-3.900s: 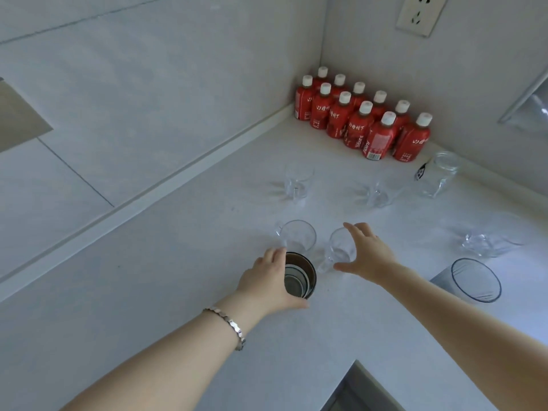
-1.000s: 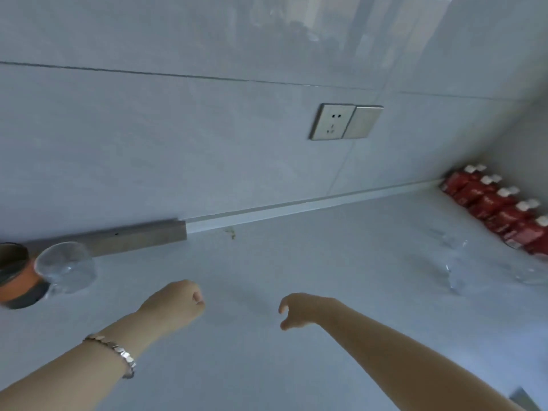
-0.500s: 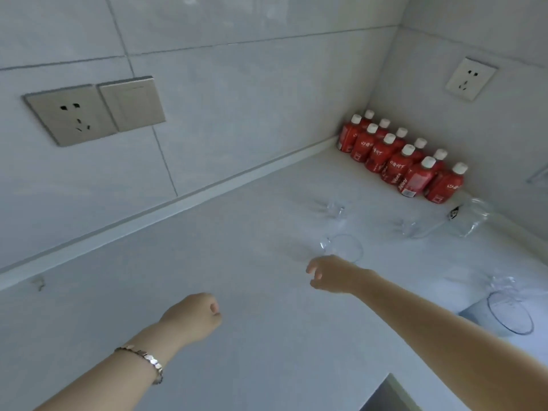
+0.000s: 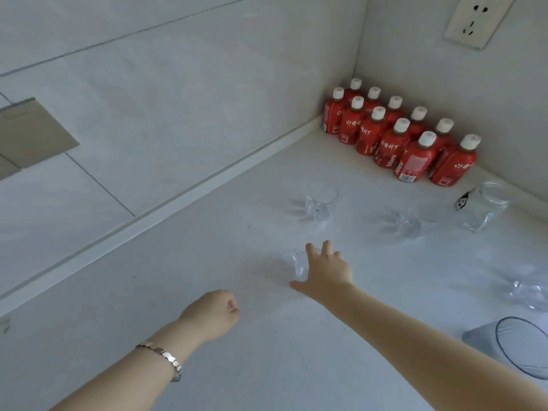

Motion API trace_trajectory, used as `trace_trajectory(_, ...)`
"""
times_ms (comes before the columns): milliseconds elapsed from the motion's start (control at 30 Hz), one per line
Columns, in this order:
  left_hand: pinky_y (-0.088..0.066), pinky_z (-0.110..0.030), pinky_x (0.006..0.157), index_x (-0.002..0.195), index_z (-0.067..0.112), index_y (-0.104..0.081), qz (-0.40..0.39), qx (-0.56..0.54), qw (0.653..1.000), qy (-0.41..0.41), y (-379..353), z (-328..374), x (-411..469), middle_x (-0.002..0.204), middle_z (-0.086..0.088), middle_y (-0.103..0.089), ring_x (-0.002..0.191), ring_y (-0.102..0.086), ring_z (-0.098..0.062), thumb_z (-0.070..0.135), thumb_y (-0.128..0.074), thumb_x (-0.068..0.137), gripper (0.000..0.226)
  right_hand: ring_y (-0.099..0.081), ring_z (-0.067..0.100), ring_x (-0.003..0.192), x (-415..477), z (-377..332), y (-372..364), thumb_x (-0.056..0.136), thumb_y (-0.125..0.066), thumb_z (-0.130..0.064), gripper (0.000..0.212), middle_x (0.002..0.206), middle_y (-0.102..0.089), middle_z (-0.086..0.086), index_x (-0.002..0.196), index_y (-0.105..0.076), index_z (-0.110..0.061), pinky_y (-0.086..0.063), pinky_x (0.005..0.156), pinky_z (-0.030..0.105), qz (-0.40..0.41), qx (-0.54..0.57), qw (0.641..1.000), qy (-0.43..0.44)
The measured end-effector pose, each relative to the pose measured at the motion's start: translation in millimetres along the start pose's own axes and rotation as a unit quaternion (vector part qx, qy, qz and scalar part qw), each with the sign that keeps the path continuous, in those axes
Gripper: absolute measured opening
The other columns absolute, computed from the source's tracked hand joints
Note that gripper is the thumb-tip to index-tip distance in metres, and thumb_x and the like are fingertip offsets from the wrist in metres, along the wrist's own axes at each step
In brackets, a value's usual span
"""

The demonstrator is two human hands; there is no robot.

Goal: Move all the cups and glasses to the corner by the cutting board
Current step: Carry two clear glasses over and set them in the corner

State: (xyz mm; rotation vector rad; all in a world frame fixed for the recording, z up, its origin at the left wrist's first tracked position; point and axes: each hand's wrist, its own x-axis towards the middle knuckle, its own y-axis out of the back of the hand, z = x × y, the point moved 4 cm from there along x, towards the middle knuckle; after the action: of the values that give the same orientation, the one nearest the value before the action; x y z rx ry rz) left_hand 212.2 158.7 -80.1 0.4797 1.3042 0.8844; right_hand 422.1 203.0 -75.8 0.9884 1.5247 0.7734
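Note:
My right hand reaches forward with fingers spread over a small clear glass on the white counter; most of that glass is hidden behind the hand, and a grip on it does not show. My left hand, with a bracelet at the wrist, hovers in a loose fist holding nothing. Farther back stand a clear glass, another clear glass and a clear labelled jar. At the right are a low clear glass and a dark-rimmed grey cup.
Several red bottles with white caps fill the far corner where two tiled walls meet. A wall socket sits above them, and a grey switch plate is on the left wall. No cutting board is in view.
The view has swung right and down toward the bottle corner. My right hand has moved forward onto the nearest clear glass and spread its fingers. My left hand stays in a fist.

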Motion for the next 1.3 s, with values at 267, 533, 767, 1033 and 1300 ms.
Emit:
trace_trajectory(267, -0.044, -0.034, 0.101, 0.125, 0.015, -0.051, 0.049, 0.013, 0.996, -0.077, 39.5, 97.8, 74.7, 0.132, -0.009, -0.054, 0.120, -0.053, -0.026, 0.026, -0.055, 0.087, 0.040, -0.052, 0.028, 0.115, 2.2, 67.9, 35.7, 0.072, -0.073, -0.041, 0.074, 0.129, -0.036, 0.006, 0.136, -0.037, -0.032, -0.048, 0.090, 0.034, -0.046, 0.082, 0.994, 0.050)
trace_trajectory(533, -0.031, -0.044, 0.114, 0.149, 0.014, -0.004, 0.121, -0.046, 0.985, -0.118, 73.5, 206.0, 150.5, 0.158, -0.007, -0.010, 0.143, -0.025, -0.027, 0.040, -0.077, 0.068, 0.112, -0.043, 0.024, 0.122, 10.9, 114.5, 59.0, 0.074, -0.072, -0.032, 0.073, 0.133, -0.031, 0.003, 0.137, -0.035, -0.036, -0.048, 0.083, 0.032, 0.018, 0.014, 0.998, 0.050)
trace_trajectory(767, -0.047, -0.040, 0.091, 0.123, 0.009, -0.042, 0.199, -0.097, 0.971, -0.095, 64.1, 192.3, 140.4, 0.132, -0.009, -0.043, 0.116, -0.054, -0.031, 0.034, -0.079, 0.064, 0.074, -0.041, 0.023, 0.124, 7.1, 115.4, 48.7, 0.073, -0.072, -0.022, 0.072, 0.134, -0.030, 0.002, 0.135, -0.038, -0.036, -0.042, 0.077, 0.026, 0.013, 0.035, 0.996, 0.077)
trace_trajectory(1033, -0.049, -0.035, 0.093, 0.131, 0.025, -0.044, 0.209, -0.146, 0.965, -0.064, 46.6, 34.1, 23.5, 0.129, 0.002, -0.048, 0.116, -0.056, -0.021, 0.032, -0.084, 0.055, 0.086, -0.036, 0.017, 0.129, -17.4, 36.6, 33.9, 0.075, -0.065, -0.016, 0.078, 0.140, -0.028, -0.006, 0.141, -0.029, -0.035, -0.039, 0.101, 0.027, -0.031, -0.039, 0.981, 0.190)
trace_trajectory(1300, -0.046, -0.032, 0.093, 0.134, 0.026, -0.041, 0.240, -0.151, 0.955, 0.086, 36.9, -187.6, -116.9, 0.133, 0.008, -0.044, 0.121, -0.052, -0.017, 0.036, -0.083, 0.057, 0.089, -0.036, 0.016, 0.128, -58.8, -146.7, -2.5, 0.076, -0.064, -0.013, 0.073, 0.140, -0.029, -0.008, 0.138, -0.033, -0.035, -0.040, 0.099, 0.026, -0.049, -0.112, 0.931, 0.344)
